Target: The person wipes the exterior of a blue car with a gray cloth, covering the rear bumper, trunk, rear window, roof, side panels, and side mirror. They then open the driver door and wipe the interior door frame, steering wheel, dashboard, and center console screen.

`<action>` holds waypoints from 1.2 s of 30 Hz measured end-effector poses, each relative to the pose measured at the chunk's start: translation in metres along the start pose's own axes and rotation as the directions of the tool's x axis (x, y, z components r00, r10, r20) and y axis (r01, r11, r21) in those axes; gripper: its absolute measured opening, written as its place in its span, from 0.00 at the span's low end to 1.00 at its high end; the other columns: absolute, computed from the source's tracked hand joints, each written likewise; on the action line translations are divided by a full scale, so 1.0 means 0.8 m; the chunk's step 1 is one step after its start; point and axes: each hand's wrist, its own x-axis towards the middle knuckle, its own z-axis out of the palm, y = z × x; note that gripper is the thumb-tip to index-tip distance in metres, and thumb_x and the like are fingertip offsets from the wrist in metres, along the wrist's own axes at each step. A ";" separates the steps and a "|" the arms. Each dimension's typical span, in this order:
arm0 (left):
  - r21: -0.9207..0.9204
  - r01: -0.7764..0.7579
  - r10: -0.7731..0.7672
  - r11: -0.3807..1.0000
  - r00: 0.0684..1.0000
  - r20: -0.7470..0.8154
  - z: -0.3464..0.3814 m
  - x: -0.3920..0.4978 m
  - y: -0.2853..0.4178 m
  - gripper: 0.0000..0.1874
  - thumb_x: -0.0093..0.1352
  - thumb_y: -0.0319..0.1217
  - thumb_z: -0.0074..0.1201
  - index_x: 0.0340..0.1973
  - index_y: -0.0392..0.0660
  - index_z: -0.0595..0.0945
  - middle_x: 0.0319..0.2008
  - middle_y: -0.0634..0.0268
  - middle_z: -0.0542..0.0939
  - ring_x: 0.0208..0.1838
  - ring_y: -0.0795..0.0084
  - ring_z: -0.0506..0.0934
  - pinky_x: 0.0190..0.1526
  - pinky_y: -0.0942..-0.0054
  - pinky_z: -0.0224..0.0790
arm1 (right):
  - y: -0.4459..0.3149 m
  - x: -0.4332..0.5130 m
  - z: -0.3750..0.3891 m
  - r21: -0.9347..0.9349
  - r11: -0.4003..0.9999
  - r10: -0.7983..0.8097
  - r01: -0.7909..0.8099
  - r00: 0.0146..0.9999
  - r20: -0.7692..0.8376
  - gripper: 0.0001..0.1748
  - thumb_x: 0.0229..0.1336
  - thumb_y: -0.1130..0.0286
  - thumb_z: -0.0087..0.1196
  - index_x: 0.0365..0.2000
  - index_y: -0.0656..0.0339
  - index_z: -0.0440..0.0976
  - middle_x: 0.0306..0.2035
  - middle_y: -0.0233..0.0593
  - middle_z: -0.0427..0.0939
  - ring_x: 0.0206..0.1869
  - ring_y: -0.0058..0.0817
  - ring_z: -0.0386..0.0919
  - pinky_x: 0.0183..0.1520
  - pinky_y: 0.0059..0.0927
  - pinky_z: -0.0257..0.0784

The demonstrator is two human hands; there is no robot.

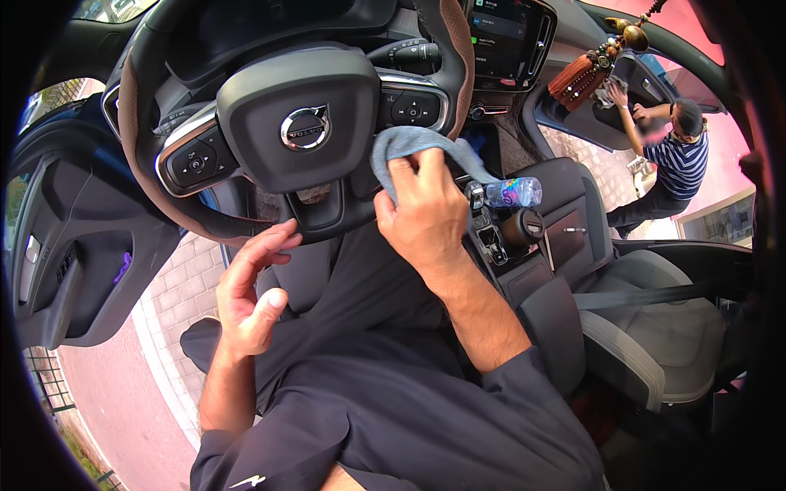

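Note:
A Volvo steering wheel [298, 123] fills the upper left, its hub facing me. My right hand [424, 212] grips a blue-grey cloth [424, 140] at the wheel's lower right, in front of the right spoke. One end of the cloth trails toward the centre console. Whether the cloth presses on the wheel is hard to tell. My left hand [255, 288] is raised by the lower left of the rim, holding nothing, thumb apart from the curled fingers. The fingertips look close to the rim; contact is unclear.
A clear plastic bottle [514, 192] and a dark lidded cup [523, 227] stand by the gear selector [491, 239]. A tasselled ornament [580, 80] hangs at upper right. Beyond the passenger seat, a person [672, 147] wipes the open door [638, 83]. The driver's door [92, 258] stands open.

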 end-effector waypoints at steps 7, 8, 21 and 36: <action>0.010 -0.008 0.007 1.000 0.993 0.120 0.033 0.027 -0.001 0.35 0.75 0.47 0.60 0.68 0.33 0.78 0.69 0.45 0.80 0.69 0.55 0.81 0.66 0.60 0.72 | 0.017 0.008 -0.013 0.056 0.990 -0.133 0.129 0.989 0.069 0.25 0.44 0.69 0.76 0.46 0.58 0.83 0.45 0.44 0.75 0.38 0.40 0.83 0.39 0.38 0.83; 0.029 0.027 -0.030 0.999 0.990 0.135 0.039 0.031 -0.004 0.34 0.76 0.46 0.60 0.69 0.33 0.78 0.69 0.46 0.80 0.69 0.55 0.81 0.66 0.60 0.72 | 0.022 0.009 -0.019 0.046 0.991 -0.132 0.129 0.989 0.065 0.25 0.44 0.68 0.76 0.46 0.58 0.83 0.44 0.44 0.75 0.36 0.40 0.83 0.38 0.38 0.83; -0.267 0.272 -0.232 0.925 0.958 0.171 0.075 0.035 -0.017 0.19 0.80 0.28 0.59 0.64 0.34 0.81 0.61 0.55 0.85 0.62 0.66 0.84 0.65 0.66 0.75 | 0.014 0.011 -0.009 -0.105 0.991 -0.071 0.078 0.995 0.072 0.25 0.43 0.66 0.77 0.45 0.53 0.85 0.44 0.42 0.76 0.39 0.40 0.84 0.40 0.39 0.84; -0.196 0.230 -0.221 0.953 0.973 0.068 0.036 0.008 -0.015 0.24 0.79 0.35 0.58 0.66 0.33 0.79 0.60 0.50 0.87 0.60 0.62 0.86 0.61 0.65 0.76 | 0.016 0.065 -0.029 0.089 0.985 0.159 -0.149 0.980 -0.116 0.11 0.57 0.70 0.64 0.40 0.62 0.84 0.42 0.47 0.79 0.38 0.53 0.85 0.42 0.49 0.82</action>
